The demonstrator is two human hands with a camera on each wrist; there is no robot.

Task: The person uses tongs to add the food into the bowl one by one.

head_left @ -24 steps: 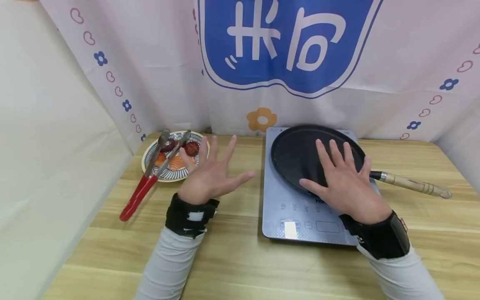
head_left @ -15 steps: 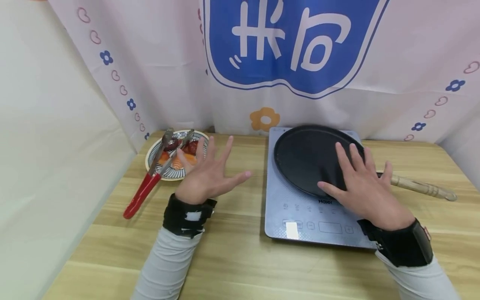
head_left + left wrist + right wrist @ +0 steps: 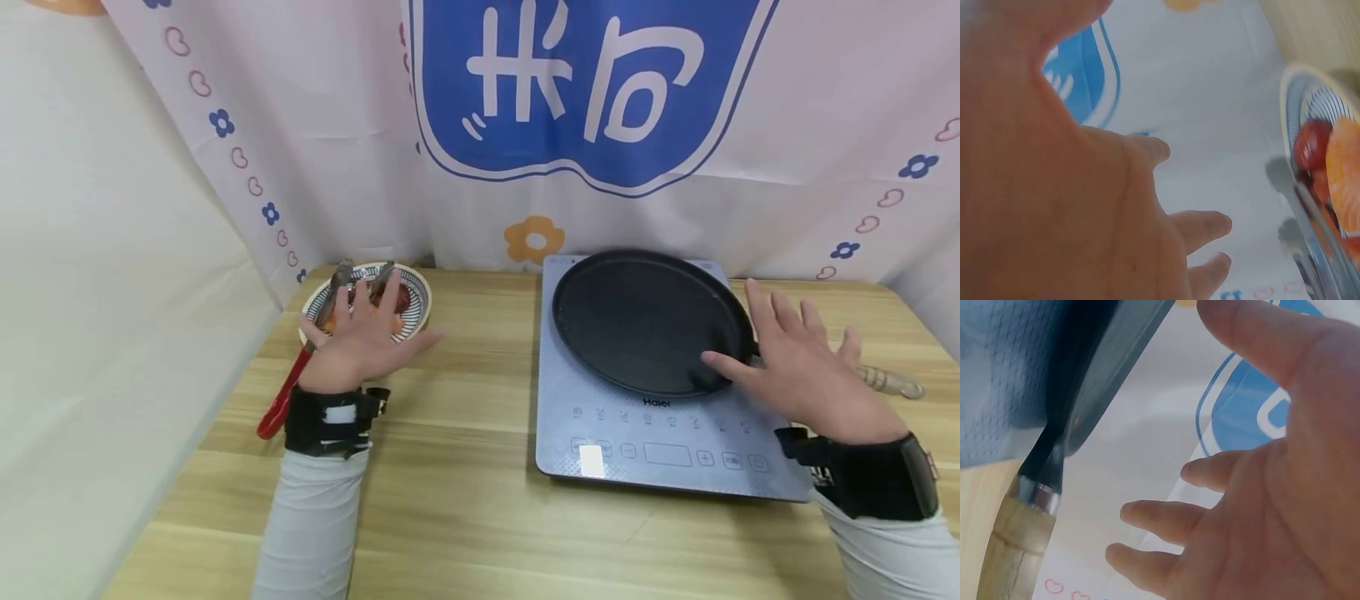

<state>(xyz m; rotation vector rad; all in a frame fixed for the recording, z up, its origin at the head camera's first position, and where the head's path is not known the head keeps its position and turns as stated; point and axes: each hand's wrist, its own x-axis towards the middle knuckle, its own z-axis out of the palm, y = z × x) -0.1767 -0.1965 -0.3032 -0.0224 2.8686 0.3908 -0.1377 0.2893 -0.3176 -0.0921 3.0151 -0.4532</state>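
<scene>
My left hand (image 3: 360,346), fingers spread and holding nothing, hovers over the near side of a patterned plate (image 3: 423,321). Metal tongs with red handles (image 3: 279,408) lie across that plate, partly hidden behind the hand. In the left wrist view an orange piece of food with pale stripes (image 3: 1344,169) and a dark red round piece (image 3: 1312,145) show on the plate. My right hand (image 3: 817,375), also spread and holding nothing, is above the right edge of a flat black pan (image 3: 645,325) and overlaps its wooden handle (image 3: 888,382) in the head view.
The pan sits on a grey induction cooker (image 3: 570,442) with touch controls along its front. A wooden table (image 3: 450,500) bears everything. Behind it hangs a white curtain (image 3: 337,183) with a blue emblem, and a pale cloth wall (image 3: 112,292) stands at the left.
My right hand has moved right, from over the pan to its handle side. My left hand has moved left, over the plate and tongs. Both stay spread.
</scene>
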